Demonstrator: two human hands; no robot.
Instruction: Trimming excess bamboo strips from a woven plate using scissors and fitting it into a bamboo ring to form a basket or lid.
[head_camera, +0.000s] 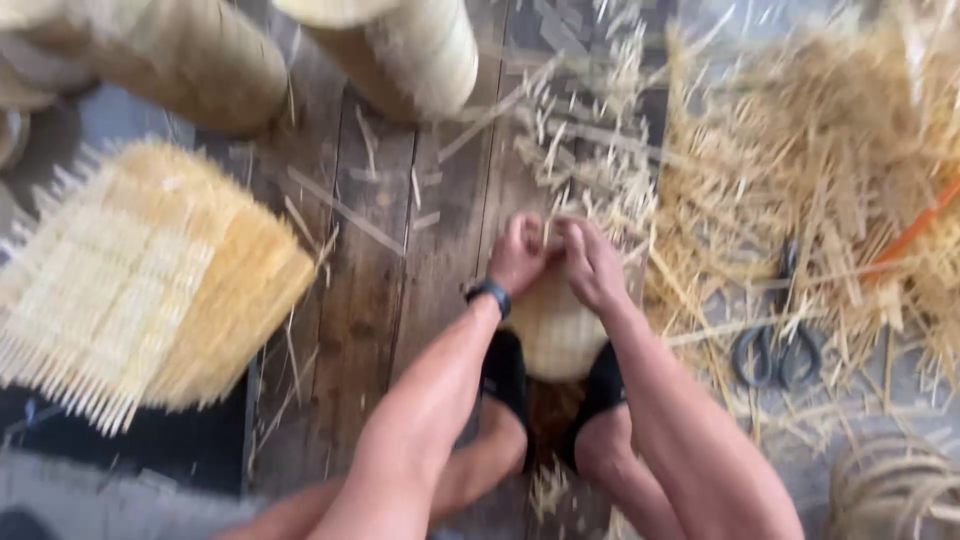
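Pinching pale straw strips at frame centre | left hand (517, 255), right hand (590, 262) closed on round woven straw piece (553, 330) | keep tension even, feet (510, 375) clamping firmly

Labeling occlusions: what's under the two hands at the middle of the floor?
A pale woven straw piece sits under the left hand and right hand, braced between two dark-socked feet. Its top edge is covered by the fingers, so what they grip cannot be seen.
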